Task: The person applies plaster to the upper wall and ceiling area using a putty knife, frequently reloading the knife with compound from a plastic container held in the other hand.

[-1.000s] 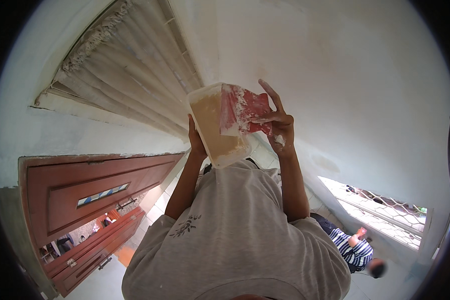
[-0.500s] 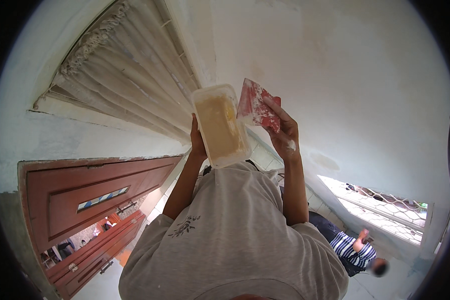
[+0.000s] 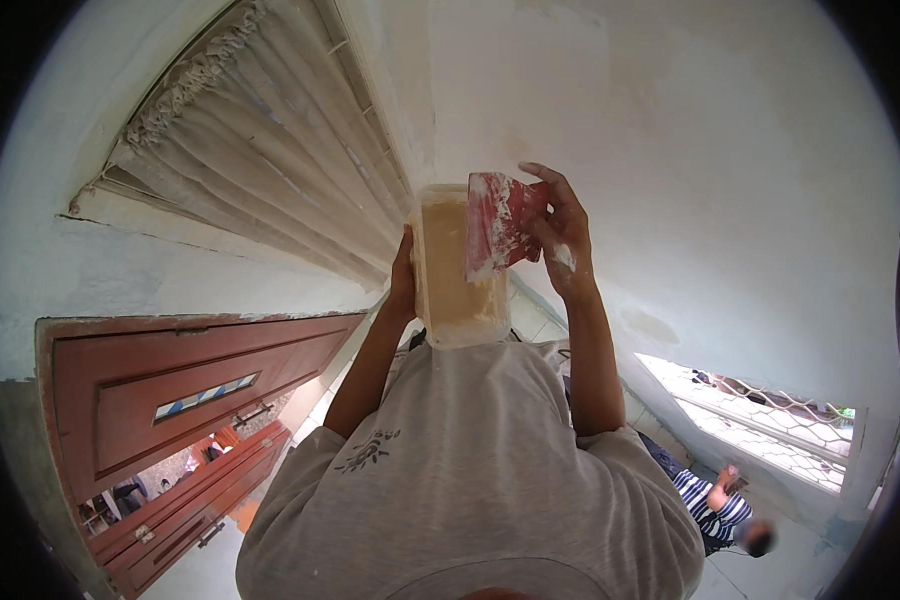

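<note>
My left hand (image 3: 401, 275) grips the left side of a translucent plastic container (image 3: 450, 310) with a tan paste in it, held in front of my chest. My right hand (image 3: 560, 230) holds a flat red scraper (image 3: 495, 220), smeared with whitish material, over the upper right part of the container; its first fingers are raised along the scraper's far end. Whether the scraper touches the paste I cannot tell. A whitish smear is on my right hand.
A pale wall (image 3: 690, 170) rises ahead, beside a curtained opening (image 3: 250, 160) at upper left. A reddish wooden door (image 3: 110, 390) is at left. At lower right, a person in stripes (image 3: 705, 505) is near a grilled opening (image 3: 750, 420), on a tiled floor (image 3: 770, 575).
The container has shifted right and slightly down. Half a second ago the scraper was off to its right; now it is back over the container, moved left and down.
</note>
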Demonstrator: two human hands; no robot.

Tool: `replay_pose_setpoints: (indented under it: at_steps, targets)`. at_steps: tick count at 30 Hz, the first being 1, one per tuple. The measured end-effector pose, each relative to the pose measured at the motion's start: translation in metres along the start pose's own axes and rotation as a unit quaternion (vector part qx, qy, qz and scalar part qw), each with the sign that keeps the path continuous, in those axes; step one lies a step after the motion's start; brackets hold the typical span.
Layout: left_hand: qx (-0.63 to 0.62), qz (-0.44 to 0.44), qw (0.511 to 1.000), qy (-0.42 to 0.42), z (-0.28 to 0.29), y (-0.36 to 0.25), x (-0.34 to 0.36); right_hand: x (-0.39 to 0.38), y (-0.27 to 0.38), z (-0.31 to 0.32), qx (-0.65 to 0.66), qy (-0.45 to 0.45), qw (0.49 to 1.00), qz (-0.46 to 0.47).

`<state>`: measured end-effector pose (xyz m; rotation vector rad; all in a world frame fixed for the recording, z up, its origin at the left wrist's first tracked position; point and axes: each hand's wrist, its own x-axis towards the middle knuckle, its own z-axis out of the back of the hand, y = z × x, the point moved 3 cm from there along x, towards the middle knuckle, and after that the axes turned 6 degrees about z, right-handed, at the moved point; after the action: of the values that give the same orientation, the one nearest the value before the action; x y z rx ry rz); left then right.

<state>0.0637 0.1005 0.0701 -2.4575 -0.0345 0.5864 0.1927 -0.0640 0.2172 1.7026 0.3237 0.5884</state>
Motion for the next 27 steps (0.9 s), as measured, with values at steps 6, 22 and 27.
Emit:
replay_pose_setpoints:
  at_steps: [6, 22, 27]
  targets:
    - [-0.026, 0.031, 0.999, -0.013, 0.002, 0.004, 0.003, 0.014, -0.001, -0.009, -0.146, 0.002, 0.989, -0.031]
    - [0.030, 0.006, 0.999, -0.008, 0.013, 0.005, 0.005, 0.019, 0.005, -0.011, -0.230, -0.008, 0.973, 0.002]
    - [0.053, -0.009, 0.999, -0.005, 0.015, 0.002, 0.005, 0.019, 0.005, -0.012, -0.202, -0.049, 0.977, 0.049]
